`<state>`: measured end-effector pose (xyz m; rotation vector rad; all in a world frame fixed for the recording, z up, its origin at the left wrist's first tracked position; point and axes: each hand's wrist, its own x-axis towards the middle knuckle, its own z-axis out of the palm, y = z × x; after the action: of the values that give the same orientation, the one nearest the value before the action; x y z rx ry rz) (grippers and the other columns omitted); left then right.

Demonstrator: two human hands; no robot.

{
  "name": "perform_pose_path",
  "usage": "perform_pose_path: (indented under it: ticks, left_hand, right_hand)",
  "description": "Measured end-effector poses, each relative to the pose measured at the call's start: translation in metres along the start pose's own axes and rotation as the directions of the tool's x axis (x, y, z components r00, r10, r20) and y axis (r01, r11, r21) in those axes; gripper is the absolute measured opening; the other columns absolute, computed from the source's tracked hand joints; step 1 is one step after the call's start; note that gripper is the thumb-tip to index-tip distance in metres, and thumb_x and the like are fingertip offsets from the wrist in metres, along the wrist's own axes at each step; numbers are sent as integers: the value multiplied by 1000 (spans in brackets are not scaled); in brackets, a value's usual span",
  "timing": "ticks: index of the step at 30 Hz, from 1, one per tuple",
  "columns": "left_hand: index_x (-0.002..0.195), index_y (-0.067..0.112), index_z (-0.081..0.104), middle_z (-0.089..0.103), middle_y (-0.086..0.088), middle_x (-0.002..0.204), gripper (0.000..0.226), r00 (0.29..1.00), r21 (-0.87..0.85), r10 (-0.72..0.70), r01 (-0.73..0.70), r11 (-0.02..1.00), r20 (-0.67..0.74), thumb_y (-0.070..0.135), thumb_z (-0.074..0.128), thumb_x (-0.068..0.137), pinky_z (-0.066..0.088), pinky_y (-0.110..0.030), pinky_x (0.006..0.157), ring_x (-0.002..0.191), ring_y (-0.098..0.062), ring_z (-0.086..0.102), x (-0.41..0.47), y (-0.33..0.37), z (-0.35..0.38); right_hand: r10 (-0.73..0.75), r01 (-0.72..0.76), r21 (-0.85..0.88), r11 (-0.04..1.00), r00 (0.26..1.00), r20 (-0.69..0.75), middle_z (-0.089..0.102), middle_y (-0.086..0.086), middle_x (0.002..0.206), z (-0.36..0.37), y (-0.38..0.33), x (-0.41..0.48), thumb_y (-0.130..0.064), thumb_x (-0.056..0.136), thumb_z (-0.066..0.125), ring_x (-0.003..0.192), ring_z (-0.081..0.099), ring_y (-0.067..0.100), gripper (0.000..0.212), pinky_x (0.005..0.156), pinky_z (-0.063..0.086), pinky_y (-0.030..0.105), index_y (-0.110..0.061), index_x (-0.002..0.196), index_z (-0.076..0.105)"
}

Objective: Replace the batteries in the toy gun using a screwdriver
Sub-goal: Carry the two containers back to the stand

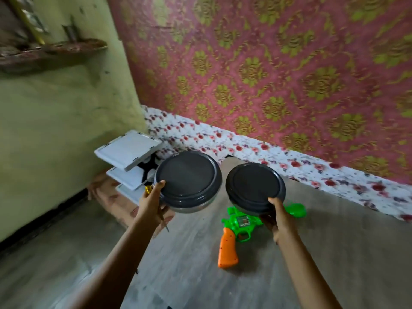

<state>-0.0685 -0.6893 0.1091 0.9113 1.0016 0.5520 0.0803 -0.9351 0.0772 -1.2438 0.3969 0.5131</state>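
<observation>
Two tins are gripped aloft, likely clearing room: left hand (151,202) clamps left tin (187,177) and, seemingly, screwdriver (149,188); right hand (278,217) clamps right tin (254,186), gun (227,248) at its six o'clock.

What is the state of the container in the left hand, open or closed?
Closed: a dark lid covers the container completely; the left hand grips its edge.

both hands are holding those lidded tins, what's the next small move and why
Probably set the right container down on the bare surface beside the toy gun. The right hand grips it, the left hand holds the left container plus the screwdriver, and the gun lies untouched, so a hand needs freeing first.
</observation>
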Motion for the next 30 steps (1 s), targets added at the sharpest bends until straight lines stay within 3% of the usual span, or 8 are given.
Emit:
perform_pose_path:
  ticks: [4, 6, 8, 11, 13, 17, 24, 30]
  left_hand:
    - [107, 17, 51, 60, -8, 107, 25, 997, -50, 7, -11, 999, -80, 24, 64, 87, 53, -38, 80, 92, -23, 61, 18, 14, -27]
    - [106, 17, 51, 60, -8, 104, 24, 995, -70, 13, -20, 997, -98, 26, 64, 87, 51, -40, 85, 94, -24, 60, 34, 21, -41]
    - [100, 20, 52, 60, -6, 99, 19, 994, -96, 13, -24, 995, -110, 26, 64, 87, 51, -39, 84, 93, -24, 59, 54, 29, -55]
    - [86, 23, 51, 59, -3, 90, 12, 993, -128, 17, -31, 991, -114, 24, 63, 88, 50, -32, 69, 80, -18, 58, 91, 45, -81]
    - [84, 23, 51, 59, -3, 91, 12, 996, -137, 1, -14, 990, -94, 24, 63, 87, 49, -32, 67, 78, -18, 58, 121, 59, -103]
    - [101, 20, 52, 61, -5, 105, 20, 996, -117, -19, 9, 993, -84, 24, 64, 87, 51, -37, 76, 90, -23, 60, 178, 94, -153]
    - [116, 15, 52, 60, -9, 116, 35, 991, -100, 4, -18, 995, -135, 23, 66, 84, 51, -34, 70, 104, -28, 58, 254, 180, -255]
    - [120, 12, 54, 62, -13, 117, 41, 985, -133, -15, -8, 991, -172, 24, 67, 83, 54, -39, 76, 101, -30, 61, 309, 217, -301]
  right_hand:
    - [6, -6, -54, 999, 1000, 5, 57, 6, 77, 39, 11, 1, -20, 80, 65, 65, 54, 18, 11, 53, 44, 31, -12, 77, 57]
    - [22, -20, -63, 998, 1000, 18, 58, 8, 79, 61, 19, 0, -19, 79, 65, 64, 54, 19, 11, 49, 47, 29, -10, 81, 58]
    - [23, -22, -49, 999, 999, 29, 58, 13, 89, 85, 28, 0, -18, 80, 64, 66, 55, 20, 10, 50, 50, 28, -10, 82, 58]
    - [43, -42, -19, 999, 999, 13, 57, 16, 105, 127, 47, 2, -17, 82, 62, 80, 57, 24, 19, 70, 50, 35, -5, 96, 56]
    - [42, -41, -24, 999, 999, 13, 56, 16, 109, 164, 64, 3, -17, 82, 63, 87, 57, 26, 19, 73, 49, 35, -6, 95, 56]
    - [36, -36, 18, 999, 999, -5, 54, 15, 113, 242, 98, 2, -17, 82, 62, 100, 54, 27, 25, 83, 48, 37, -6, 103, 52]
    - [64, -68, 93, 993, 997, 45, 46, 11, 136, 389, 151, -12, -17, 81, 62, 122, 47, 26, 42, 87, 48, 40, -15, 121, 51]
    - [74, -75, 12, 997, 995, 69, 40, 9, 137, 466, 175, -11, -16, 81, 65, 110, 46, 22, 33, 88, 48, 39, -12, 109, 48]
